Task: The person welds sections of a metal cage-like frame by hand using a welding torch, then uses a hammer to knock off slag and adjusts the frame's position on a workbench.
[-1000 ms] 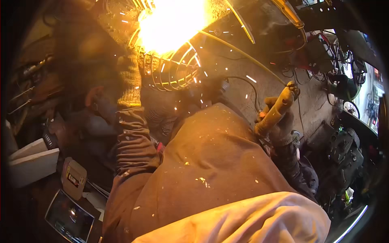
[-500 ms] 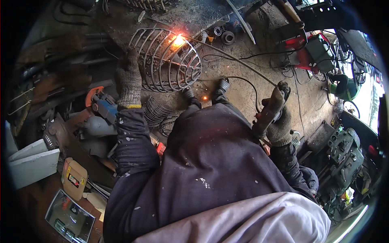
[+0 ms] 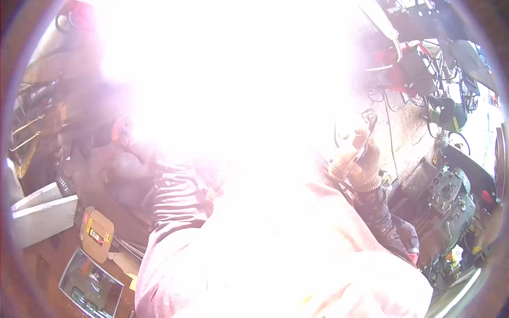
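A huge white welding glare floods the middle of the head view. It hides my left hand, the work, and most of the floor in front of me. Only my left sleeve shows, reaching up into the brightness. On the right, at the edge of the glare, my gloved right hand is closed round a welding electrode holder. The holder is washed out, and its rod is lost in the white.
At the left are an orange-edged angle grinder, white boards, a cardboard piece and a framed dark glass panel. A red machine with cables stands at the upper right, a grey metal machine at the right.
A small orange glow on a round cage of metal rods has flared into a blinding white arc. The cage, the rod and my left glove have vanished in it. My right hand has barely moved.
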A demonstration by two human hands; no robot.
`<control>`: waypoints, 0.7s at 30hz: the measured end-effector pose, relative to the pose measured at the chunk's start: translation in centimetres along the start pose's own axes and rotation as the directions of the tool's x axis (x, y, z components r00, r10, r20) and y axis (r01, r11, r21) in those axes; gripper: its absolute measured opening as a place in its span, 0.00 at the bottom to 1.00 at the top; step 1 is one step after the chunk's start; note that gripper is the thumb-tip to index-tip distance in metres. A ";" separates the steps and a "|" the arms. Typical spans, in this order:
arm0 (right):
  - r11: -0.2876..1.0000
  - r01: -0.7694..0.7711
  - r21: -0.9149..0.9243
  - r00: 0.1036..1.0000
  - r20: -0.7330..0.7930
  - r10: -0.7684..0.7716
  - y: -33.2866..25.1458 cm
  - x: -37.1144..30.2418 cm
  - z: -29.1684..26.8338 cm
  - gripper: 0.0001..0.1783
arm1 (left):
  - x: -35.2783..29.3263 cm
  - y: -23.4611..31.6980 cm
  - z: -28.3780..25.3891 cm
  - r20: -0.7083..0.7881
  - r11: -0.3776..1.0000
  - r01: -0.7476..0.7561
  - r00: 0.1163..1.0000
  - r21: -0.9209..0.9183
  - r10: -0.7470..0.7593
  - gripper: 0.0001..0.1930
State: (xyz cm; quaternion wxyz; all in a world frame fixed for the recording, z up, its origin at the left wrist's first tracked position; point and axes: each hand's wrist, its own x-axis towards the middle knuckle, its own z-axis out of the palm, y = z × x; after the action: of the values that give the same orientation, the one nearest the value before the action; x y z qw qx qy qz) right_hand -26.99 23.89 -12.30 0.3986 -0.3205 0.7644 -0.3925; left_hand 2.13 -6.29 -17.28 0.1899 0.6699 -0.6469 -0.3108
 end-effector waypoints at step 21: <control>0.999 0.031 -0.035 0.998 -0.044 -0.032 -1.2 0.3 0.3 0.23 | 3.4 -7.5 2.9 -0.077 0.618 -0.214 0.968 -0.756 0.241 0.19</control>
State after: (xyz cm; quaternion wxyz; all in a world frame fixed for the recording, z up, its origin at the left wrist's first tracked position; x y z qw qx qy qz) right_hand -26.64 22.96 -11.52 0.3696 -0.3303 0.7747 -0.3927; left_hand 5.73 -8.48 -24.93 0.4798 0.4363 -0.5396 -0.5369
